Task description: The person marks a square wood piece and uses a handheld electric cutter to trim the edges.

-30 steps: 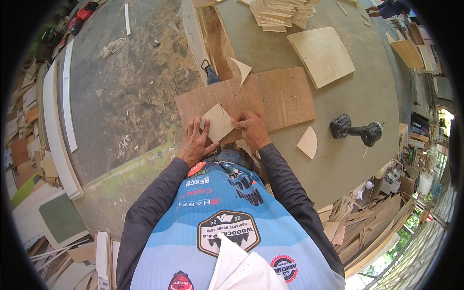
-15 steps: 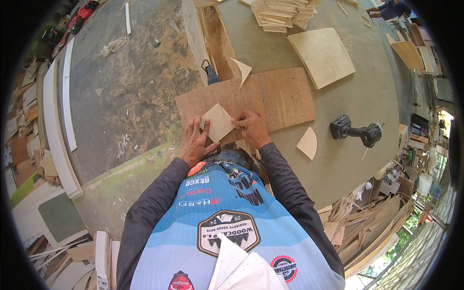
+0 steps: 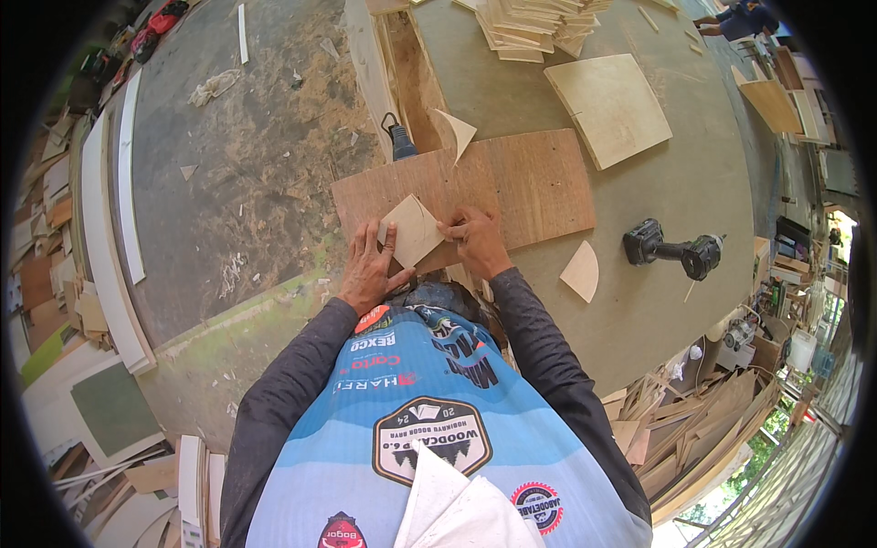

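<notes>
A small pale square of plywood (image 3: pixel 416 236) lies turned cornerwise on a reddish-brown board (image 3: pixel 541 187), with a faint curved line near its upper corner. My left hand (image 3: pixel 367 267) holds its left side, fingers spread along the edge and the thumb by the lower corner. At the right corner, my right hand (image 3: pixel 477 239) grips the square with curled fingers; their tips are partly hidden. A curved pale offcut (image 3: pixel 457 132) rests at the board's far edge. Beside it a dark blue tool end with a looped cord (image 3: pixel 400 142) sticks out; the rest is hidden.
Right of the board lie a fan-shaped wood piece (image 3: pixel 581 271) and a black cordless drill (image 3: pixel 671 248). Farther off are a larger pale panel (image 3: pixel 609 110) and a plywood stack (image 3: pixel 530 27). Long white strips (image 3: pixel 128 183) line the left side. Another person (image 3: pixel 738 18) is at far right.
</notes>
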### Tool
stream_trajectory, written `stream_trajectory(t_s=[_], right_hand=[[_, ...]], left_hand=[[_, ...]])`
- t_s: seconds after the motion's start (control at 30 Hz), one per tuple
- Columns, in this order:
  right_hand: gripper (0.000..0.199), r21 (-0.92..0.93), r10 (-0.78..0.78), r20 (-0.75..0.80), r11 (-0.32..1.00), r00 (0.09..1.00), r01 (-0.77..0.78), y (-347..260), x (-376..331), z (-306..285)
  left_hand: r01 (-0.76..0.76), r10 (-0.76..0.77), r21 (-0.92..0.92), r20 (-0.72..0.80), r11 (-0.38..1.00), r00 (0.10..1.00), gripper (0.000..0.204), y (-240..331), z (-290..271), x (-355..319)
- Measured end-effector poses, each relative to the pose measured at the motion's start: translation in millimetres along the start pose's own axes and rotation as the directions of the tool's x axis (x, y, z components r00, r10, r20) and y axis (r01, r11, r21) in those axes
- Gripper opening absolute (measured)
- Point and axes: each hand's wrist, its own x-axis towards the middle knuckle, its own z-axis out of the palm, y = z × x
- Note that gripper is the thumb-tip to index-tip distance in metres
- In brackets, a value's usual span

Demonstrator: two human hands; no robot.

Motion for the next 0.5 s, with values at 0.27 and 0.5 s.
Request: stream_trajectory(t_s=[0.27, 0.5], right_hand=[[0.014, 0.005, 0.001, 0.005, 1.0, 1.0, -0.001, 2.0, 1.7, 0.6], [0.015, -0.013, -0.018, -0.01, 1.0, 1.0, 0.017, 2.8, 3.3, 0.1]], left_hand=[[0.009, -0.009, 0.003, 0.004, 1.0, 1.0, 0.099, 1.3, -1.7, 0.5], [0.018, -0.018, -0.004, 0.006, 1.0, 1.0, 0.098, 2.1, -0.3, 0.3]])
